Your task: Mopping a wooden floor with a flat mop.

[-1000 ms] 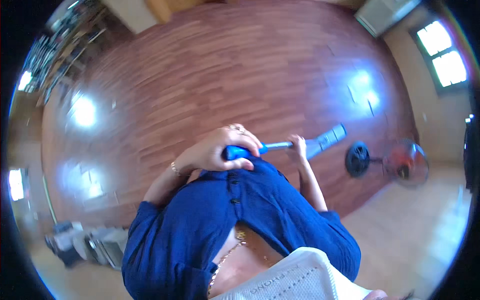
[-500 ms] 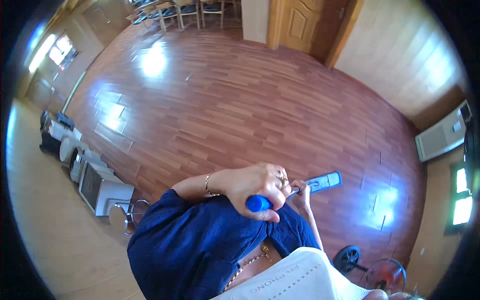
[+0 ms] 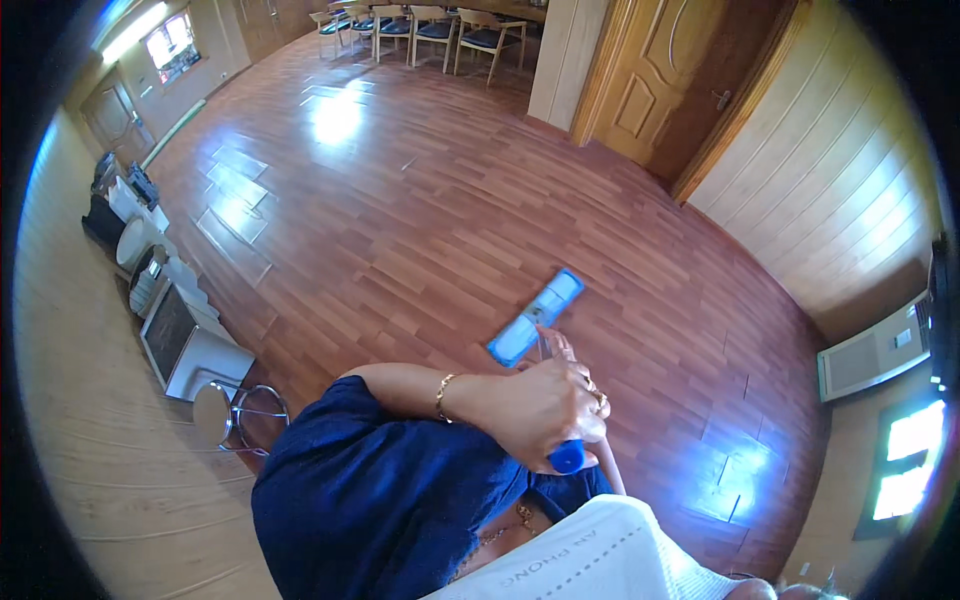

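gripping the top of the mop handle (image 3: 566, 457), the left hand (image 3: 540, 405) is clenched round its blue end cap, close to the chest. the right hand (image 3: 562, 348) sits just beyond it on the shaft, mostly hidden behind the left; only a few fingers show, so i cannot tell how firmly it closes. the mop head (image 3: 535, 316), a flat blue pad, lies on the floor (image 3: 400, 220) straight ahead, slanting up to the right.

this looks like the middle of a mopping stroke, with the pad pushed out in front of the body. the next move probably calls for both hands to keep the pad flat on the boards while drawing or swinging it across a new strip, with a steady grip at the cap to steer.

against the earlier frames the view has turned a good deal: half a second ago the pad lay to the right of the hands, and now it lies above them, nearer the middle. the door (image 3: 660, 80) and the chairs (image 3: 430, 25) have come further into view, and the stool (image 3: 225, 410) now shows at the left.
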The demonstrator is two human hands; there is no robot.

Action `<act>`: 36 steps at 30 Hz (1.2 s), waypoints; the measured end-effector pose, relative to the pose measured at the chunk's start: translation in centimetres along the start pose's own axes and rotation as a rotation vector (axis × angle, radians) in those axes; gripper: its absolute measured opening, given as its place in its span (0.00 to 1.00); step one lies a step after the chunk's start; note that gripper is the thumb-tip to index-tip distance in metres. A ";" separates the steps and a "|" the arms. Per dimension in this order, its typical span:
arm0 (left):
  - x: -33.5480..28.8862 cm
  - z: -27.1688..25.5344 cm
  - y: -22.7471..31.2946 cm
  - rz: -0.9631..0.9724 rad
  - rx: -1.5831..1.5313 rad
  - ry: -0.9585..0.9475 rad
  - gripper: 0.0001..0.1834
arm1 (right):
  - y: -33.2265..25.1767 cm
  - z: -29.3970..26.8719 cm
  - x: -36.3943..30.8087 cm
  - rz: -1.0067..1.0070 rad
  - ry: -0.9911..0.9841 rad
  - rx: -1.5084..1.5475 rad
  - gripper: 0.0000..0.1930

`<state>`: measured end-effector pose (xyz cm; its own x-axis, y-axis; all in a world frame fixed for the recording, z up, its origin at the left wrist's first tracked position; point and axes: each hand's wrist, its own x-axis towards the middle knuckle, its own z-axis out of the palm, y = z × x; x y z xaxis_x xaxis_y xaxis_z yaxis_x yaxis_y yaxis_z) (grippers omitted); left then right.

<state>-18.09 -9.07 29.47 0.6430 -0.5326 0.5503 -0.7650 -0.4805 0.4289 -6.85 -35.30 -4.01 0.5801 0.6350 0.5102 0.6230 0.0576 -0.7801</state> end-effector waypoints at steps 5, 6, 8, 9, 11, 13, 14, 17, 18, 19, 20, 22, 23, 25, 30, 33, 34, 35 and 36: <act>0.6 3.7 -4.1 -0.045 0.035 0.078 0.18 | -13.9 -6.4 1.8 0.226 0.223 0.410 0.25; 0.7 4.4 -5.4 -0.064 0.047 0.060 0.17 | -17.3 -3.7 7.7 0.268 0.281 0.494 0.27; 0.0 6.1 -7.8 -0.195 0.090 0.087 0.15 | -20.2 -1.3 15.4 0.170 0.144 0.488 0.41; -0.4 7.2 -9.3 -0.220 -0.181 0.118 0.14 | -20.9 -1.5 15.0 0.152 0.263 0.425 0.40; -0.9 8.8 -12.2 -0.216 -0.131 0.105 0.16 | -25.0 -2.7 15.5 0.082 0.162 0.309 0.36; -0.8 9.5 -13.9 -0.157 0.073 0.090 0.20 | -27.2 -2.5 16.8 -0.028 0.085 -0.054 0.24; -1.1 10.4 -14.8 -0.143 0.071 0.090 0.20 | -26.4 -2.0 16.6 -0.072 0.141 -0.144 0.19; -3.2 13.3 -18.1 -0.279 -0.310 -0.049 0.15 | -25.5 -1.2 16.8 -0.162 0.267 -0.272 0.10; -4.0 14.3 -19.4 -0.269 -0.175 -0.050 0.15 | -25.4 -1.3 16.5 -0.184 0.303 -0.264 0.12; -4.9 15.4 -20.7 -0.260 -0.041 -0.050 0.15 | -25.4 -1.4 16.3 -0.206 0.338 -0.256 0.15; -6.0 16.3 -22.1 -0.330 0.035 -0.044 0.17 | -25.2 -1.5 16.1 -0.242 0.343 -0.303 0.17; -7.1 17.7 -23.8 -0.457 0.082 -0.170 0.18 | -25.1 -1.3 16.1 -0.320 0.292 -0.308 0.18; -7.5 18.4 -23.8 -0.475 0.120 -0.141 0.17 | -24.4 -1.2 15.8 -0.352 0.317 -0.313 0.18; -7.3 18.7 -24.2 -0.490 0.118 -0.150 0.17 | -23.5 -1.1 15.4 -0.363 0.339 -0.295 0.17; -10.4 20.4 -28.6 -0.489 0.231 -0.066 0.13 | -20.8 1.2 15.3 -0.351 0.285 -0.256 0.14; -13.7 19.0 -30.9 -0.557 0.323 -0.088 0.11 | -20.2 2.8 16.1 -0.213 -0.014 -0.252 0.14; -14.5 18.4 -31.3 -0.617 0.343 -0.112 0.10 | -19.7 3.6 16.2 -0.180 -0.057 -0.243 0.14; -15.9 17.8 -32.0 -0.624 0.402 -0.136 0.10 | -19.2 4.6 16.3 -0.151 -0.108 -0.227 0.14; -16.8 17.0 -32.1 -0.695 0.387 -0.112 0.11 | -19.5 5.6 17.0 -0.068 -0.116 -0.141 0.13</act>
<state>-3.73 3.41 -5.74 0.9832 -0.0795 0.1644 -0.1344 -0.9245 0.3568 -12.10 -21.29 17.87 0.4750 0.7185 0.5081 0.7308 -0.0004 -0.6826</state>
